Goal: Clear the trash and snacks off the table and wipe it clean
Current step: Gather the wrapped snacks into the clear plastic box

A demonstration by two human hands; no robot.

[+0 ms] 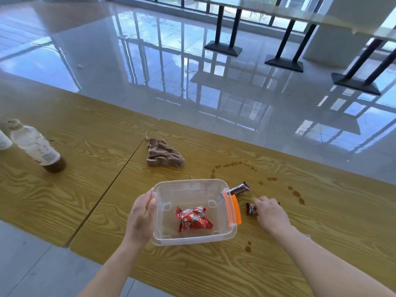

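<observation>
A clear plastic box (188, 187) with orange clips stands on the wooden table (300, 243). Inside it lies a red snack packet (194, 219). My left hand (141, 217) grips the box's left rim. Just right of the box, my right hand (271, 213) closes over a small dark snack wrapper (250, 208) on the table. A dark wrapped bar (240, 188) lies behind the box's right clip. Farther back sits a crumpled brown cloth (164, 154). Brown liquid drops (296, 192) arc across the wood, with more near the front (248, 247).
At the far left stands a plastic bottle (37, 146) with a little brown liquid, and a white cup edge (4, 140) beside it. A seam (111, 181) divides two tabletops. Beyond lie glossy floor tiles and black table bases (222, 48).
</observation>
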